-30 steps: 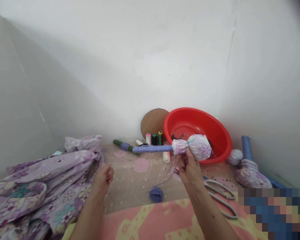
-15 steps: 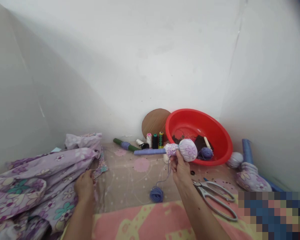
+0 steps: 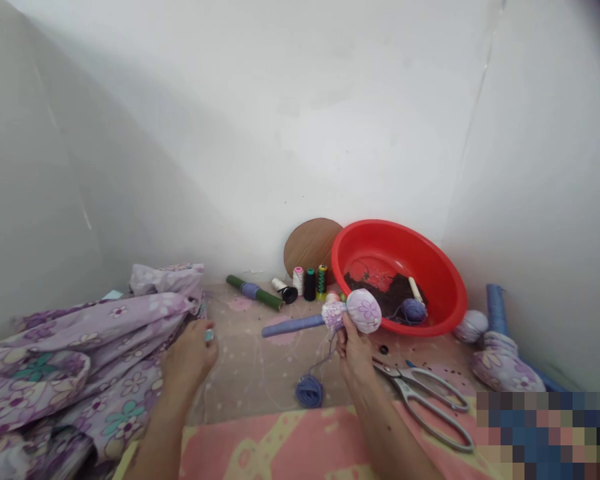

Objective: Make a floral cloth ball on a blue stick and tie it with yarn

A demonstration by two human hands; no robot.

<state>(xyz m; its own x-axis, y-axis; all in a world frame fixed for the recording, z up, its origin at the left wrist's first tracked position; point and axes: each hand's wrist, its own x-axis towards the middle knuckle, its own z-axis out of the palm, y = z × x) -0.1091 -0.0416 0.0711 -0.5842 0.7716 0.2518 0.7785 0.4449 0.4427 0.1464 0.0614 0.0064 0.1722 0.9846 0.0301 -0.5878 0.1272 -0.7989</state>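
My right hand is closed around the neck of a stick with a round padded head, covered in white-and-purple floral cloth. Its handle is wrapped in blue-violet and points left. A strand of yarn runs from it down to a small blue-violet yarn ball on the table. My left hand is closed beside the heap of lilac floral cloth. A small bit of pale teal cloth shows at its fingers; the rest is hidden in the hand.
A tilted red basin holds dark material and a yarn ball. Thread spools, a green stick and a cardboard disc lie along the wall. Large scissors lie right of my right forearm; another padded stick lies far right.
My left hand has moved right and slightly up, away from the cloth heap, with a bit of cloth in it. My right hand has lowered the padded stick and shifted it slightly left.
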